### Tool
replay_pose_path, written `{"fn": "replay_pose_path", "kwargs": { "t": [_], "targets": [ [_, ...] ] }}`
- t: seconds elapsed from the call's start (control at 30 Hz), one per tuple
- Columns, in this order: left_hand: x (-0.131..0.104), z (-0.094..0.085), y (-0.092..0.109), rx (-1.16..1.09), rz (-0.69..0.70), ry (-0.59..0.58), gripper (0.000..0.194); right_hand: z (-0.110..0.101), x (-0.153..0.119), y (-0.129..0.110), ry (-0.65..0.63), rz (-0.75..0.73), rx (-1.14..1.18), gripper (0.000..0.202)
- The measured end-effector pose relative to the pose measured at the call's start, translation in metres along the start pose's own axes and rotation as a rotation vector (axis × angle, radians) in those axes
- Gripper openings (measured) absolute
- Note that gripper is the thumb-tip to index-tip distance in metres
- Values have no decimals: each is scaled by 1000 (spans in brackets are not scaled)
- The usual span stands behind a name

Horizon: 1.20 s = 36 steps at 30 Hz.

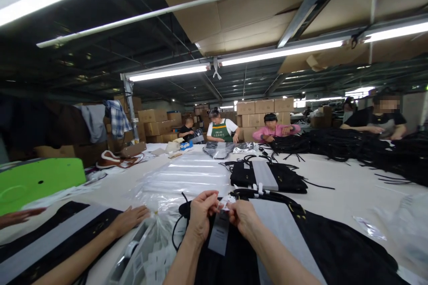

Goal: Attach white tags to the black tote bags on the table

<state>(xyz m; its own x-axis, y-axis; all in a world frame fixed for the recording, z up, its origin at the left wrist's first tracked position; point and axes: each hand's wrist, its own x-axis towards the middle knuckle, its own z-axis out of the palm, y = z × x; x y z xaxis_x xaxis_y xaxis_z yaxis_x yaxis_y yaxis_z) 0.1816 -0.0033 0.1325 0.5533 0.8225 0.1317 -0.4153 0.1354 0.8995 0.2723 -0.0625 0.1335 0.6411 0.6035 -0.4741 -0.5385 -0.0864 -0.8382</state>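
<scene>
The left hand (202, 211) and the right hand (245, 217) nearly meet, fingertips pinched from either side on a small white piece (227, 202). It is too small and blurred to tell what the piece is, perhaps a tie or a folded sticker. Just below it a grey tag (219, 234) hangs against a black bag (334, 222), which lies flat on the bench (324, 167) right in front of the person, a pale sheet (277, 222) along it.

The step in hand looks like fine fingertip work on the white piece at the tag's top end. From this grip, the next move seems to call for small, even finger motions, with the tag kept untwisted and clear of the straps.

Just left of the forearms sits a pale bin (137, 249); beyond it, a co-worker's hand (132, 220) rests by another black bag (60, 214). Clear plastic sleeves (187, 173) lie ahead.
</scene>
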Motion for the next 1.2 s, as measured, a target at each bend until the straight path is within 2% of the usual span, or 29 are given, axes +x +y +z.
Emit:
{"fn": "replay_pose_path", "kwargs": {
  "t": [0.13,0.33,0.5,0.6,0.73,0.97,1.03,1.2],
  "targets": [
    [-9,-1,1,169,65,-27,28,1,3,3,27,-32,-44,16],
    [-29,9,0,443,131,-117,30,1,10,9,44,-78,-81,17],
    [-47,14,-3,721,271,-187,36,-2,11,12,-4,-105,-55,18],
    [-53,16,-3,800,287,-226,41,-5,10,11,-25,-122,-12,20],
    [-51,17,-4,854,283,-249,47,-8,4,8,-69,-78,48,23],
    [-29,4,-3,954,500,-279,58,-12,-12,-3,-192,20,156,21],
    [-25,2,0,958,479,-263,61,-14,-14,-6,-224,44,156,21],
    [-22,2,4,918,314,-238,65,-14,-15,-4,-303,60,89,28]
  ]
}}
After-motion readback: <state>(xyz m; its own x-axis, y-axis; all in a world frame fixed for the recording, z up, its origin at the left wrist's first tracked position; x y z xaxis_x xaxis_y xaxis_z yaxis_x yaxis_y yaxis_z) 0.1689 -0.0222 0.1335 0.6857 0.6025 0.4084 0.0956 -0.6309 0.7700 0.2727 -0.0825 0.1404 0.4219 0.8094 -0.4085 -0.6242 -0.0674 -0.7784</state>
